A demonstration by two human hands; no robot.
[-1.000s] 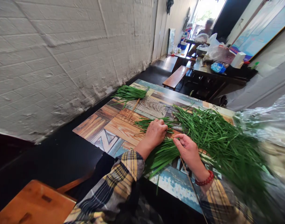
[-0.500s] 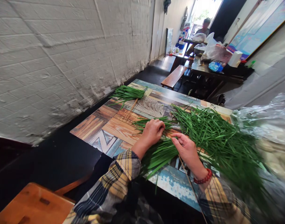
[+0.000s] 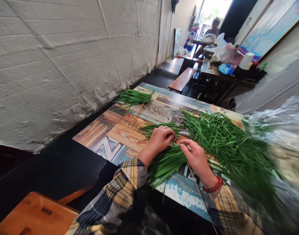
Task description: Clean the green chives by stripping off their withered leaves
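Note:
My left hand [image 3: 161, 138] is closed in a pinch above a small bunch of green chives [image 3: 149, 130]. What lies between its fingertips is too small to make out. Close beside it, my right hand [image 3: 193, 156] grips a long, thin wooden skewer [image 3: 200, 192] that slants down toward my body. Its tip is near the left fingers. Under both hands, a fan of long flat chives [image 3: 170, 163] spreads toward the near table edge. A large loose heap of chives [image 3: 227, 140] lies to the right of my hands.
At the far left of the patterned table [image 3: 125, 133] rests a chive bundle [image 3: 134, 97] with thin sticks [image 3: 139, 114] protruding. Clear plastic bags [image 3: 281, 120] crowd the right side. A wooden stool [image 3: 34, 215] stands lower left. Beyond are a bench [image 3: 183, 80], cluttered tables and a person [image 3: 214, 31].
My left fingertips have shifted slightly to the right. The right hand stays almost in place, with the skewer still in its grip. The chives look unchanged.

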